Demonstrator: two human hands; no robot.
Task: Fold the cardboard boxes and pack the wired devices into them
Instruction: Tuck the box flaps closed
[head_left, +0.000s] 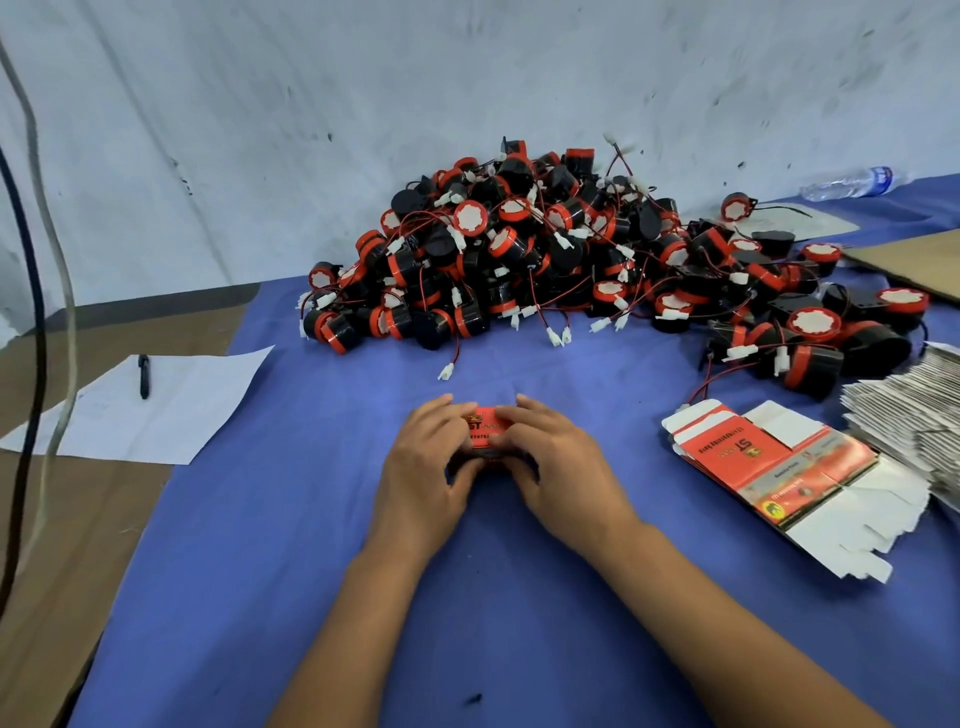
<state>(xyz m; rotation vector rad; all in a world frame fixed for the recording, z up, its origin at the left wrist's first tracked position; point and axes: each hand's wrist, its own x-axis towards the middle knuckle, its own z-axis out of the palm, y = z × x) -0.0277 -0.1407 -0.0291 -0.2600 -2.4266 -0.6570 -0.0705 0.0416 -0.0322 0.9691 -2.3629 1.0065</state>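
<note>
both forearms cut off by the lower edge. nearest on the blue cloth (311, 545), a small red box (485, 422) clasped between left hand (423, 470) and right hand (558, 467), fingers of both curled over its top and sides; most of the box hidden under them, only part of a red panel with black "st" lettering showing. cannot tell whether anything sits inside, or whether its flaps are closed. to the right, near, a fanned stack of flat unfolded boxes (779, 462), red printed panel up, white flaps spread toward the near edge; beside it a second pile of flat blanks (914, 426), cut off by the right edge. to the left, a white sheet of paper (156, 410) with a black pen (144, 376) lying on it, half on the cloth, half on brown cardboard. farther back, a large heap of wired devices (519, 260), black round bodies with red rims, white faces, thin red and black wires ending in white plugs; individual ones hard to separate. far right, a clear plastic bottle (852, 183) lying on its side, blurred.
</note>
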